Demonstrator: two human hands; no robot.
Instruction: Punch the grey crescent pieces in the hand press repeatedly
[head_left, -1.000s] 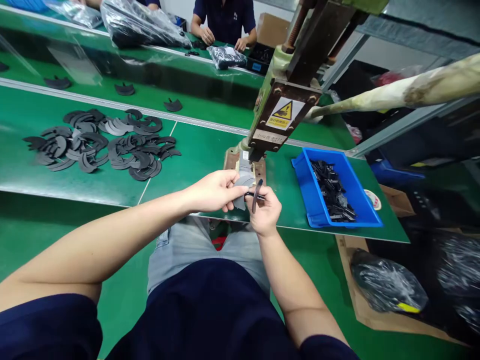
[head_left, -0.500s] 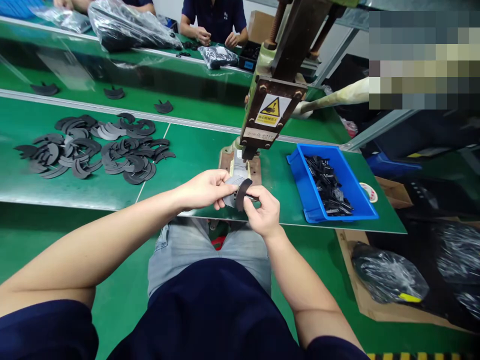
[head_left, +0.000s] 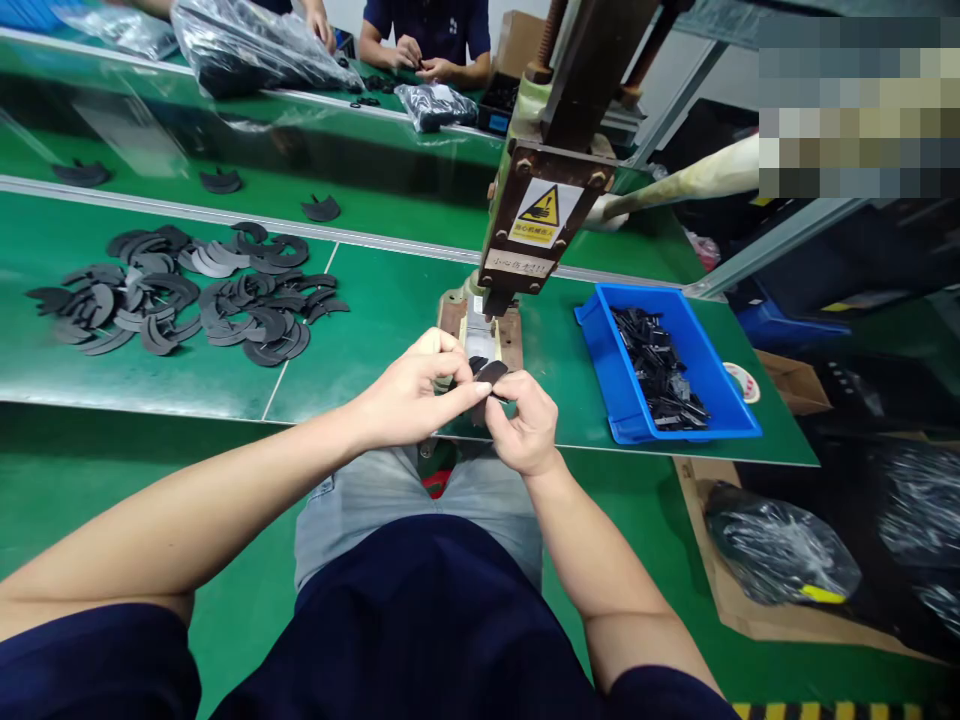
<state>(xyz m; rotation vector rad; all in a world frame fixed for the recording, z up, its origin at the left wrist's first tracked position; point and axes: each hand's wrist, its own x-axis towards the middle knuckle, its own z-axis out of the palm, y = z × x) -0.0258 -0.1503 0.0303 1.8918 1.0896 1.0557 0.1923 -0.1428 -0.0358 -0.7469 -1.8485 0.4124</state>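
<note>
My left hand [head_left: 416, 395] and my right hand [head_left: 525, 420] meet just in front of the press base [head_left: 480, 335], at the near edge of the green table [head_left: 375, 300]. Both pinch one thin dark curved piece [head_left: 487, 375], the left from the left side, the right from below. The press head [head_left: 536, 215] with its yellow warning label hangs right above and behind the piece. My fingers hide part of the piece.
A heap of several dark crescent pieces [head_left: 187, 295] lies on the table to the left. A blue bin [head_left: 600, 345] with small black parts stands to the right. Other people's hands [head_left: 420, 60] work at the far bench. A black bag [head_left: 780, 550] lies on the floor.
Both hands have turned the dark piece from edge-on to flatter and brought it slightly toward the press base. The left fingers have closed further over it.
</note>
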